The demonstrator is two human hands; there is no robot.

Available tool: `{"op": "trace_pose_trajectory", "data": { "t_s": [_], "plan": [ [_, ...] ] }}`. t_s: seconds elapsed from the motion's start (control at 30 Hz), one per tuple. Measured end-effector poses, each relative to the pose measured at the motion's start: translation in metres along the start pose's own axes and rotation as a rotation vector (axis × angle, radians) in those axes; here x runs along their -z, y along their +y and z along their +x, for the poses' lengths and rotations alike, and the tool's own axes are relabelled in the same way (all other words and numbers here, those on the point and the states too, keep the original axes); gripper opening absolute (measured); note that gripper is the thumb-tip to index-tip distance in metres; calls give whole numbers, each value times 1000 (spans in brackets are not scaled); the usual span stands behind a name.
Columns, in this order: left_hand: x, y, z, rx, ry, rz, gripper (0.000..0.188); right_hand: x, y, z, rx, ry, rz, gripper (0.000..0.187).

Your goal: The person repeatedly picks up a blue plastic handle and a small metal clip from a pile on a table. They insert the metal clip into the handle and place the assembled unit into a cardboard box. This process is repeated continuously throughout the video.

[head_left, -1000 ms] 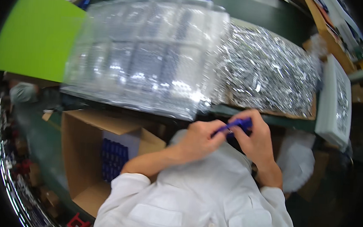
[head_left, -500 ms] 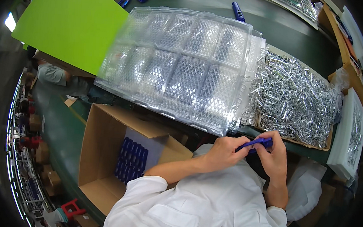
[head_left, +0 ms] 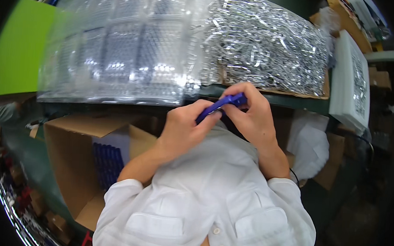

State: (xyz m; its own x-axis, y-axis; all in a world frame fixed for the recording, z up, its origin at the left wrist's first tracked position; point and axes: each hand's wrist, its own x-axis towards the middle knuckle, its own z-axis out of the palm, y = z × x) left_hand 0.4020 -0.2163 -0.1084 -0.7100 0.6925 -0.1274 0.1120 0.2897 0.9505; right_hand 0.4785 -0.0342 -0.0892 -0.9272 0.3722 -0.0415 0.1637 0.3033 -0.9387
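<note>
In front of my body, below the near edge of the table, I hold a long blue plastic piece (head_left: 220,107) in both hands. It slants up to the right, and a bit of metal shows along its underside. My left hand (head_left: 187,126) has its fingers wrapped round the lower end. My right hand (head_left: 250,116) pinches the upper end between thumb and fingers. Just beyond my hands is a heap of small bent silver metal clips (head_left: 274,44) in a shallow cardboard tray (head_left: 326,86). Fingers hide part of the blue piece.
Clear compartmented plastic trays (head_left: 120,50) cover the table at left, beside a bright green board (head_left: 18,51). An open cardboard box (head_left: 68,160) below holds rows of blue pieces (head_left: 108,162). White foam (head_left: 349,80) stands at right, above a white plastic bag (head_left: 312,148).
The whole view has shifted, so the table and my hands appear further left and higher. Both hands keep their hold on the blue piece.
</note>
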Motion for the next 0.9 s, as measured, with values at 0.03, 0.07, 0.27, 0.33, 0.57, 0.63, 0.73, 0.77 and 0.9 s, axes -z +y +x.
{"op": "trace_pose_trajectory", "data": {
  "t_s": [0.03,0.07,0.27,0.33,0.57,0.63,0.73,0.77,0.9],
  "plan": [
    [12,11,-1,11,-140,-21,30,6,3,0,5,2,78,25],
    [13,8,-5,-34,-154,-213,35,12,4,-2,38,2,134,26],
    [43,24,-12,-326,-143,26,50,43,-3,-19,228,-182,217,54],
    [43,26,-14,-445,-58,120,55,47,-7,-21,233,-216,191,60],
    [44,22,-19,-567,71,189,61,50,-12,-17,274,-287,139,71],
    [45,21,-20,-557,64,185,63,49,-11,-15,265,-293,132,69],
    [51,19,-21,-538,33,183,65,49,-10,-13,215,-301,148,66],
    [53,20,-21,-535,25,185,65,49,-13,-12,188,-310,147,65],
    [64,19,-22,-576,42,217,63,48,-30,-3,154,-339,52,61]
  ]
}}
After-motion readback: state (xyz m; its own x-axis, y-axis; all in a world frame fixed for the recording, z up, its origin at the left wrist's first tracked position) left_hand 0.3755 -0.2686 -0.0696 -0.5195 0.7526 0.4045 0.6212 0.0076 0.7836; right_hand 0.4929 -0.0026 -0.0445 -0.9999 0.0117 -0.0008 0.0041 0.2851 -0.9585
